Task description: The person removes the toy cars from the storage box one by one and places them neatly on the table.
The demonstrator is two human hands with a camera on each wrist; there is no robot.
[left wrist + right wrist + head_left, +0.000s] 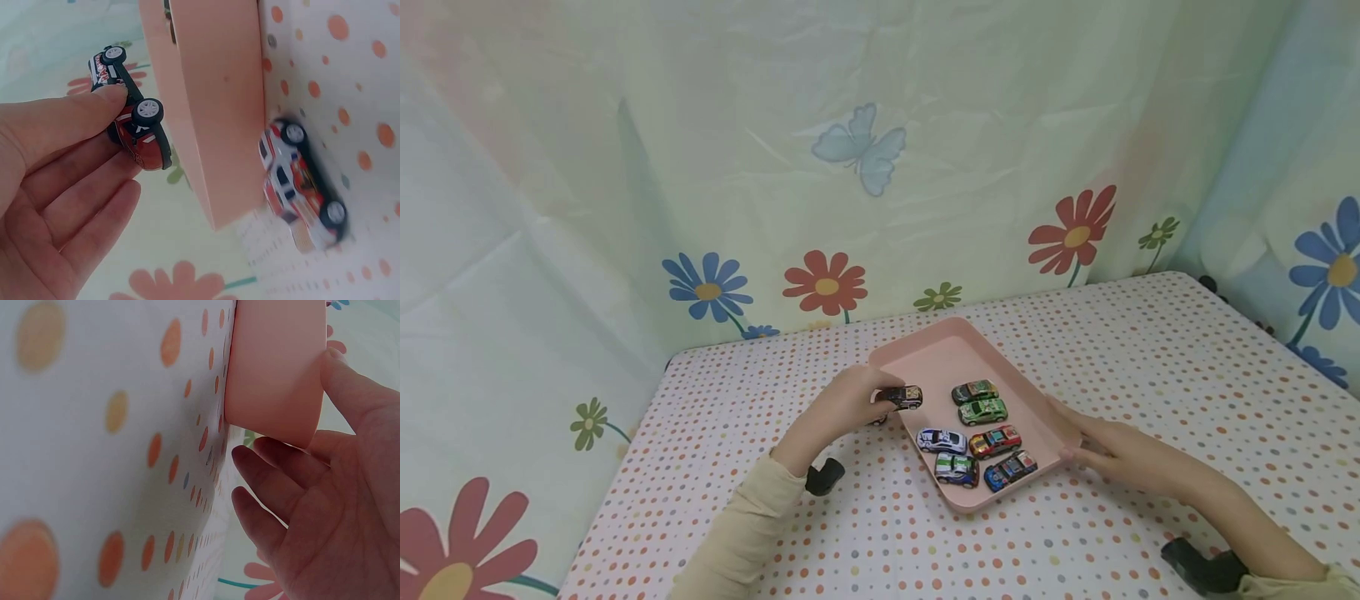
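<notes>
A black toy car (912, 397) is pinched between thumb and fingers of my left hand (846, 408), at the left rim of the pink tray (936, 354). Its white wheels and red end show in the left wrist view. Several toy cars lie in the tray's near half, among them a green car (982, 411) and a red one (995, 441). My right hand (1123, 454) holds the tray's right corner, thumb on one wall and forefinger round the other; its other fingers hang free in the right wrist view.
A white and red toy car (300, 187) sits on the table outside the tray's left wall, mostly hidden by my left hand in the head view. A dotted cloth (1120, 350) covers the table. Behind it hangs a flowered curtain (955, 225).
</notes>
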